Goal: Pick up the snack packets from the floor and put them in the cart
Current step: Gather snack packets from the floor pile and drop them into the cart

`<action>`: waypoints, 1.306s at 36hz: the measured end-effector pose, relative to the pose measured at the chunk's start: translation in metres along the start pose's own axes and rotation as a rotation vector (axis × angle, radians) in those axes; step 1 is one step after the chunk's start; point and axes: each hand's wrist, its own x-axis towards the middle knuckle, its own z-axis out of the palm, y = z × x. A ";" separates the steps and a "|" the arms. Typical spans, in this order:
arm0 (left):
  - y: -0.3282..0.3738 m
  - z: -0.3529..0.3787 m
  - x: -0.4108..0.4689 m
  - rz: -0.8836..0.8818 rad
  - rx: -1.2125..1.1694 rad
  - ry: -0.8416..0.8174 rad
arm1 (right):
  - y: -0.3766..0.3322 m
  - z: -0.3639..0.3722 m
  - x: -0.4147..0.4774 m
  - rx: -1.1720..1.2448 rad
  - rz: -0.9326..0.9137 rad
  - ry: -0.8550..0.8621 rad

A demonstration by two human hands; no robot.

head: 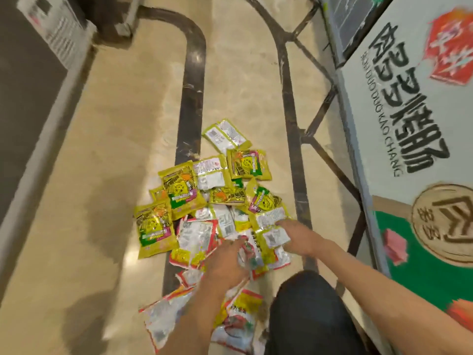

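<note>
A heap of snack packets (pixel 217 198) lies on the beige floor in front of me, several yellow-green ones at the far side and several red-and-white ones (pixel 194 242) nearer. My left hand (pixel 225 262) reaches into the near part of the heap, its fingers curled round a red-and-white packet (pixel 249 254). My right hand (pixel 294 237) lies on the right side of the heap, fingers closing on a yellow packet (pixel 272 237). More red-and-white packets (pixel 238 319) lie under my left forearm. No cart can be made out.
A large printed white carton (pixel 419 129) stands on the right, against a dark metal frame (pixel 289 80). A dark inlaid stripe (pixel 192 93) runs along the floor. A grey wall base (pixel 46 119) borders the left. My dark-trousered knee (pixel 304 303) is at the bottom.
</note>
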 end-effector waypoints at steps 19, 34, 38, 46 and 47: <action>-0.041 0.115 0.100 0.112 0.520 0.052 | 0.074 0.089 0.114 -0.440 -0.058 0.109; -0.045 0.075 0.082 0.103 0.507 0.015 | 0.070 0.076 0.092 -0.336 -0.087 0.269; -0.036 0.030 0.060 0.079 0.501 0.032 | 0.053 0.037 0.066 -0.184 -0.127 0.293; 0.019 -0.117 -0.044 0.034 0.418 0.196 | -0.031 -0.092 -0.052 -0.022 -0.200 0.388; 0.031 -0.140 -0.063 0.024 0.392 0.226 | -0.046 -0.111 -0.071 0.015 -0.197 0.405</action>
